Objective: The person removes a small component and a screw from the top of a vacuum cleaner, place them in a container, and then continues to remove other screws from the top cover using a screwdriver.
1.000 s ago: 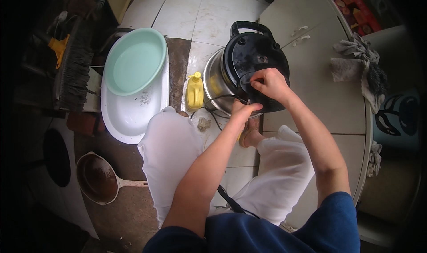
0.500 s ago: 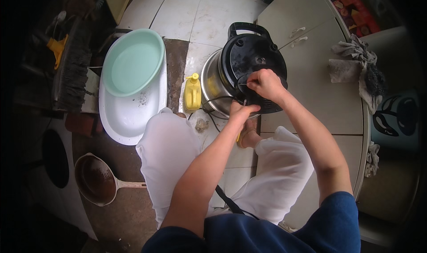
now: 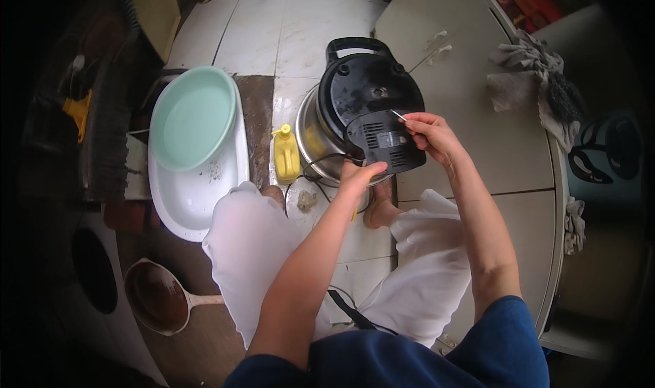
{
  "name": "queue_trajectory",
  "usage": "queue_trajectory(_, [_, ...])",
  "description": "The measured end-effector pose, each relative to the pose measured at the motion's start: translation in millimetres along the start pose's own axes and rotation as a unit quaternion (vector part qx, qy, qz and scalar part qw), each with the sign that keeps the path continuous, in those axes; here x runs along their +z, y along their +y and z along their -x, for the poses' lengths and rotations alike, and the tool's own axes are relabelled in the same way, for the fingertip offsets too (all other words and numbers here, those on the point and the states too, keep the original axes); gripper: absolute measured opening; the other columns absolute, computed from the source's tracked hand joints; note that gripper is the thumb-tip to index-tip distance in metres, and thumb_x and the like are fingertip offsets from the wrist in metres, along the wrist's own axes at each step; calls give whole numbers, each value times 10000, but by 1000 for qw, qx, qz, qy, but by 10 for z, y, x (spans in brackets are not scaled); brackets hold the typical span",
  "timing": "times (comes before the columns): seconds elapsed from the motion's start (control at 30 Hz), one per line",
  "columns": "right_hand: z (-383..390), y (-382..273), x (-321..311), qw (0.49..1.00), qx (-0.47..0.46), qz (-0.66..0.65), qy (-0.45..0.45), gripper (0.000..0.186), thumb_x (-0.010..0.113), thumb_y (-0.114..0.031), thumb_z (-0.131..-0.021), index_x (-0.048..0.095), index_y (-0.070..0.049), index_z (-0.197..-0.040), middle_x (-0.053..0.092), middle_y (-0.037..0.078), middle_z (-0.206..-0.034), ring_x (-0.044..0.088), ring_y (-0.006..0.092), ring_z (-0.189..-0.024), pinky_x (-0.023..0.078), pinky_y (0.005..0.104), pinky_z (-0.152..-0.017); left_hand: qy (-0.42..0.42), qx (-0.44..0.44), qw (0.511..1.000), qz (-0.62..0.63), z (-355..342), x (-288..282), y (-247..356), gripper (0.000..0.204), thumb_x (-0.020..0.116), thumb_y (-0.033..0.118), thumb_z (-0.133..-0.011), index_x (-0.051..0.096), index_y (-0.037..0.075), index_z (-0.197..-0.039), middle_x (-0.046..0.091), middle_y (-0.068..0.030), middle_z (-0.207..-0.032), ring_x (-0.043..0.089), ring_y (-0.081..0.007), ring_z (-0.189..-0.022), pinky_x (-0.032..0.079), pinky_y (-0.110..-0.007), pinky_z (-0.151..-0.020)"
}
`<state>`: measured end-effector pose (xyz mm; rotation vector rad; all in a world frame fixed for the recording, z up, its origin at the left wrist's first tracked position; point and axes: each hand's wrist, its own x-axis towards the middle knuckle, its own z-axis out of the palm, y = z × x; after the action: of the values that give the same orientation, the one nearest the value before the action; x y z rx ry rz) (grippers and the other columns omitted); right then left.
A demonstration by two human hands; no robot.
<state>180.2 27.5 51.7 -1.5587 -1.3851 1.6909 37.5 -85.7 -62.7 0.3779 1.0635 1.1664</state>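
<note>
An upturned black appliance housing with a handle at the back sits over a wide steel vessel. Its lower part has a vented panel with a label. My left hand grips the panel's lower left edge, thumb on top, fingers partly hidden, beside a black cord. My right hand pinches a thin silvery metal piece, perhaps a small tool, at the panel's upper right corner. A yellow jug with a pump top stands left of the vessel.
A mint basin rests in a white oval tub at left, with a brown pan nearer me and a dark brush beyond. A pale cabinet with rags is at right. My legs and bare foot are below.
My right hand has moved right to the panel's edge, uncovering its vents and label; the thin metal piece now shows clearly. The view has shifted slightly.
</note>
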Motion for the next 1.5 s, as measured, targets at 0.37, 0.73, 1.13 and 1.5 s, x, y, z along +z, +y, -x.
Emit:
queue_trajectory(0.37, [-15,182,-281,941,-182,272,91,151,682,-135,-823,696,-3,-895,636,-6,-729,545,72,-650,430,224,-586,-28,-45,998,34,-41,24,-6,387,776,138,-702,571,109,-1029,555,43,-745,343,-27,-471,216,-192,-388])
queue_trajectory(0.73, [-322,-174,-94,882,-191,423,83,143,690,-195,-738,713,-75,-812,690,107,-765,666,269,-744,513,372,-685,-26,-34,999,29,-50,-2,-33,355,754,113,-752,528,83,-1023,502,45,-726,347,-20,-492,209,-183,-399])
queue_trajectory(1.13, [-306,-481,312,733,-130,662,84,150,629,-111,-733,721,-53,-837,688,181,-884,673,329,-869,541,399,-761,-23,-16,999,44,-38,30,-33,351,753,114,-733,548,103,-1018,501,73,-728,320,-12,-478,190,-191,-406])
queue_trajectory(1.5, [-416,-546,204,451,-390,791,-137,78,626,-135,-717,660,-74,-683,648,142,-702,653,328,-719,515,428,-657,-20,-10,998,58,-12,38,10,361,755,108,-710,575,103,-1023,560,56,-756,332,-15,-483,193,-193,-414])
